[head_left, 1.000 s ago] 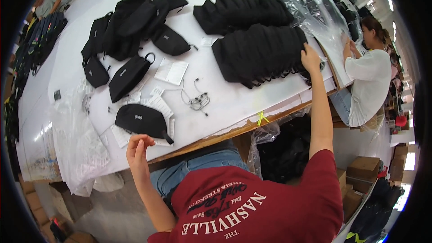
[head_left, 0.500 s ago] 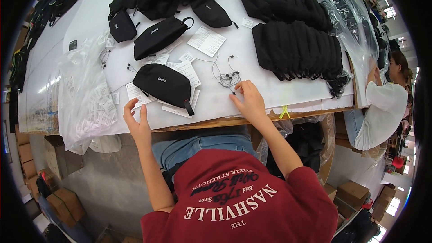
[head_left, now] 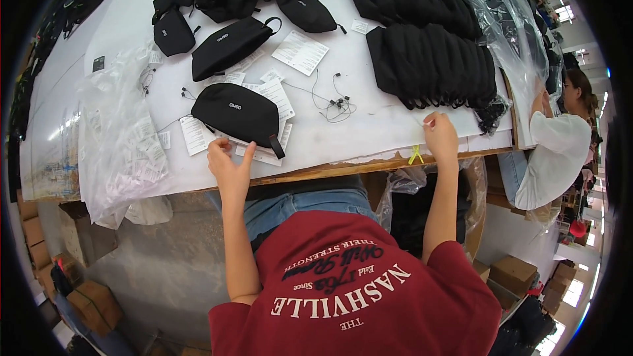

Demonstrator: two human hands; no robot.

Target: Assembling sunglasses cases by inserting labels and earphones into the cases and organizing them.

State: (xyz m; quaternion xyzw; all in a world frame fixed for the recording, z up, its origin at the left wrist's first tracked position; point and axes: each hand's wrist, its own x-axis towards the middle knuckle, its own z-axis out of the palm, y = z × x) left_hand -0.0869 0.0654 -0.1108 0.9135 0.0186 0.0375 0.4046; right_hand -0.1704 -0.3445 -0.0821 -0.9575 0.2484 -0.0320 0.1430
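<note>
A black zip pouch [head_left: 236,112] with a short strap lies near the front edge on several printed white slips [head_left: 196,134]. Just below its lower side is my left hand [head_left: 229,163], fingers and thumb apart, at the edge of the slips; whether it touches the pouch I cannot tell. Farther right, my right hand [head_left: 440,136] hovers above the table's front edge with its fingertips pinched together. Anything in that pinch is too small to make out. Between the hands, a loose tangle of thin dark cords [head_left: 337,107] with small black ends rests on the table.
More black pouches [head_left: 227,45] are heaped at the back left. Two rows of stacked black pouches [head_left: 432,66] stand at the right. Clear plastic bags [head_left: 125,138] lie at the left, and a yellow-green ribbon [head_left: 415,155] sits at the edge. A co-worker [head_left: 557,145] is at far right.
My right hand has moved right, away from the cord tangle, and its fingers have closed into a pinch. My left hand has come rightward to the pouch's lower side.
</note>
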